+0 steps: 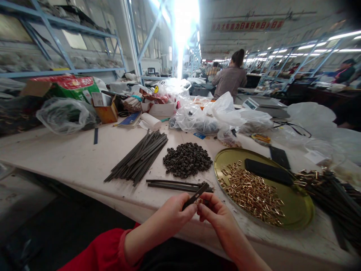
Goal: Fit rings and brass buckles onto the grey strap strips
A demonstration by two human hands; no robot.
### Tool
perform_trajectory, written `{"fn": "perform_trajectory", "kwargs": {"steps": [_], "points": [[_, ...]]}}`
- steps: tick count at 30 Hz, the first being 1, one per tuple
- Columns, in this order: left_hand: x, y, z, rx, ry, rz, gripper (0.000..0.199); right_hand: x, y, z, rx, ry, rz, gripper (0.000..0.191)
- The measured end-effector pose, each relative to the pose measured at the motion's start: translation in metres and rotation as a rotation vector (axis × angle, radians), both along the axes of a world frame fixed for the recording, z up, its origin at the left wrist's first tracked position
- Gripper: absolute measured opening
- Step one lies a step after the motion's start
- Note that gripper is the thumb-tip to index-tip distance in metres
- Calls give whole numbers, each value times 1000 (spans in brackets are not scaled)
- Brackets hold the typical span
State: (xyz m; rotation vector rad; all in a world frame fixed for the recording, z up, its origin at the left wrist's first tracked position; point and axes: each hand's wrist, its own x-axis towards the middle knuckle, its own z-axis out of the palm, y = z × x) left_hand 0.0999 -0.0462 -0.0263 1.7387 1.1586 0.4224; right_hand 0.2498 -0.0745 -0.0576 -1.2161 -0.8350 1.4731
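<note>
Close to the table's front edge, my left hand [182, 209] pinches a dark strap [197, 195] that has a slot near its upper end. My right hand [214, 210] meets it there, thumb and fingers closed on a small gold buckle [199, 201] at the strap; the fingers partly hide it. Just beyond my hands lie a few dark straps [175, 184] side by side. Behind them is a heap of small black loops [187, 160], with a bundle of dark straps [138, 156] to its left. Right of my hands, gold buckles [254, 192] are piled in a round tray [303, 210].
A black flat bar [267, 171] lies across the tray. More straps with buckles [329, 192] are stacked at the far right. Plastic bags [208, 114], a scale [262, 105] and boxes [105, 109] line the back. A person [231, 77] is beyond the table.
</note>
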Motion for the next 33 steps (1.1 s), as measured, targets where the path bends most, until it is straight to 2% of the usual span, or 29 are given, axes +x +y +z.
{"fn": "perform_trajectory", "kwargs": {"steps": [3,6,11,16,20,25,30,33], "points": [[-10,4,14,-16,28,-13,27,4,-1,0,-7,89,-67,35],[-22,5,20,-14,91,-35,26,5,-1,2,-36,264,-122,31],[-26,1,13,-4,141,-107,24,2,-1,2,-180,508,-91,30],[-15,0,8,12,91,-139,22,-10,-8,-1,-241,598,-5,25],[-10,-3,2,-65,-19,-65,11,-22,-15,-5,-193,556,31,20],[-13,-9,-4,-194,-201,-58,10,-28,-22,-11,-162,493,8,18],[-14,-13,-4,-217,-251,-2,14,-29,-23,-14,-18,209,-22,20],[-14,-16,-8,-211,-225,39,17,-29,-24,-15,52,-8,-118,24]]}}
